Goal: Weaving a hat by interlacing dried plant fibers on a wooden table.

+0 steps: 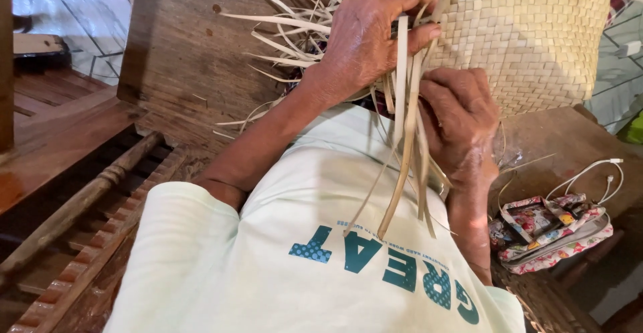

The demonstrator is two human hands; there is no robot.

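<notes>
Weaving is the step in hand, judging by the loose strips [402, 152] that hang down over the pale shirt [281, 239] nearest the camera. Just past the shirt, the right hand [462, 128] is curled shut around a bundle of these strips, fingers together and knuckles up. Above it the left hand [368, 31] pinches one strip between thumb and forefinger, the other fingers folded over more strands at the basket's unfinished edge. The basket [529, 38] itself sits beyond both hands, touching them, its checked weave already closed across the visible wall. The next move, as I judge it, calls for keeping the pinched strip taut and flat while it is led over or under its neighbour, without letting the held bundle slip. Off to the right a flowered pouch [549, 229] and a white cable [589, 172] lie on the wooden bench [181, 51]. The basket's top and far side are cut off, and the working edge is hidden behind the hands, so which strand crosses which cannot be told.
</notes>
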